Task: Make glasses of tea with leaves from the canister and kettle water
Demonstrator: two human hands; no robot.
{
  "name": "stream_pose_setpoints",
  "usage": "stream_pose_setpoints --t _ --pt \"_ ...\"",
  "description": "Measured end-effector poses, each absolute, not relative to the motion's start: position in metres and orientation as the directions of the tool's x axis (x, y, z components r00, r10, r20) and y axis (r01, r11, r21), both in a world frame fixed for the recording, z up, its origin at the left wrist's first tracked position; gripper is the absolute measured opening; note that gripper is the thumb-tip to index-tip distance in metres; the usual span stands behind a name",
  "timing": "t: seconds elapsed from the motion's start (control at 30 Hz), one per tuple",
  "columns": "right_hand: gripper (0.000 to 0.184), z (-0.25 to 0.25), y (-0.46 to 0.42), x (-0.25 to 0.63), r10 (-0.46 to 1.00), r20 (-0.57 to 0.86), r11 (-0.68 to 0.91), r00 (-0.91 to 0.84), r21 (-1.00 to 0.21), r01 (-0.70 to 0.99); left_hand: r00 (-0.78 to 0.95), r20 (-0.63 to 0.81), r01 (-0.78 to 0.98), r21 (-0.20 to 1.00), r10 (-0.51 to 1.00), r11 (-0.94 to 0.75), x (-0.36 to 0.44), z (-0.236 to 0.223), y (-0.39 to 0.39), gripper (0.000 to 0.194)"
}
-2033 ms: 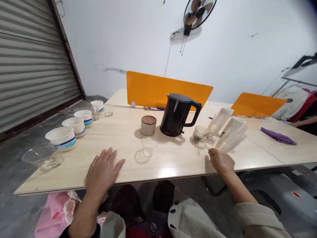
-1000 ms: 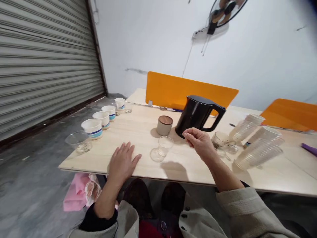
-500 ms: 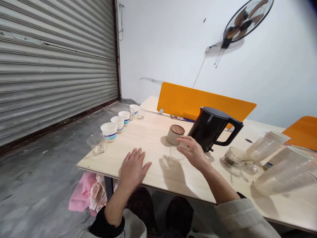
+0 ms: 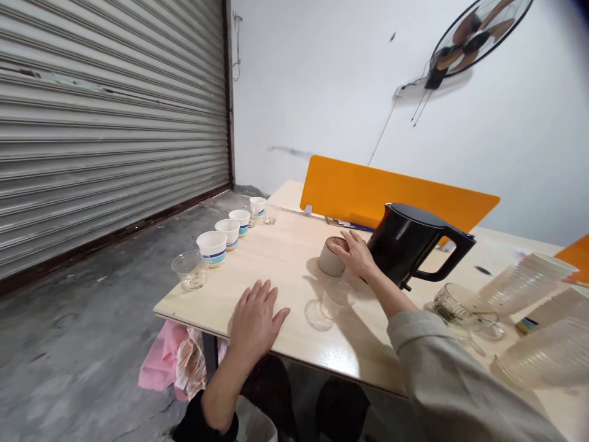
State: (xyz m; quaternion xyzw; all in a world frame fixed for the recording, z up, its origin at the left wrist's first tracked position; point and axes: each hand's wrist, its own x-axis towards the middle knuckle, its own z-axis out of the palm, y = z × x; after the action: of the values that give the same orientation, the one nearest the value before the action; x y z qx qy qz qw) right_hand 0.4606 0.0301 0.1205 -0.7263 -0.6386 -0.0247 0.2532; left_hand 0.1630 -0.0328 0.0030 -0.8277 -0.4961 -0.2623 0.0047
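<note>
My left hand (image 4: pixel 256 317) lies flat on the table near its front edge, fingers apart and holding nothing. My right hand (image 4: pixel 358 253) reaches over a small grey canister (image 4: pixel 330 263) with a brown wooden lid (image 4: pixel 335 244). Its fingers are extended at the lid's right side; whether they press on it I cannot tell. A clear plastic cup (image 4: pixel 337 298) stands on the table just in front of the canister, below my right wrist. Beside that hand, on its right, is a black electric kettle (image 4: pixel 399 245).
At the table's left edge, a row holds white paper cups (image 4: pixel 212 248) and clear cups (image 4: pixel 190 270). A glass cup with dark leaves (image 4: pixel 453 305) and stacked cups (image 4: pixel 529 279) are on the right. An orange divider (image 4: pixel 391 190) stands behind; pink cloth (image 4: pixel 162 359) is below.
My right hand has left the clear cup and moved forward to the canister's lid. The clear cup remains standing on the table. My left hand stays resting there while the view shifts slightly.
</note>
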Motion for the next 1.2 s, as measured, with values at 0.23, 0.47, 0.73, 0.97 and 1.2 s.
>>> stream_pose_setpoints --t 0.23,0.47,0.73,0.97,1.2 --pt "0.081 0.116 0.054 0.461 0.951 0.264 -0.064 0.158 -0.332 0.941 0.372 0.42 0.831 0.246 0.828 -0.499 0.163 0.006 -0.034 0.049" --pt "0.07 0.121 0.047 0.458 0.893 0.382 -0.094 0.237 -0.357 0.929 0.367 0.429 0.829 0.251 0.825 -0.499 0.162 0.007 -0.033 0.047" --pt "0.064 0.177 -0.017 0.465 0.706 0.658 0.039 0.261 -0.404 0.914 0.377 0.414 0.831 0.245 0.829 -0.5 0.162 0.006 -0.033 0.049" --pt "0.062 0.185 -0.137 0.461 0.764 0.594 0.017 0.253 -0.411 0.911 0.347 0.474 0.804 0.295 0.809 -0.517 0.16 0.004 -0.034 0.054" --pt "0.055 0.128 -0.186 0.447 0.856 0.482 0.044 0.188 -0.431 0.901 0.407 0.617 0.586 0.389 0.674 -0.711 0.175 0.01 -0.075 0.059"
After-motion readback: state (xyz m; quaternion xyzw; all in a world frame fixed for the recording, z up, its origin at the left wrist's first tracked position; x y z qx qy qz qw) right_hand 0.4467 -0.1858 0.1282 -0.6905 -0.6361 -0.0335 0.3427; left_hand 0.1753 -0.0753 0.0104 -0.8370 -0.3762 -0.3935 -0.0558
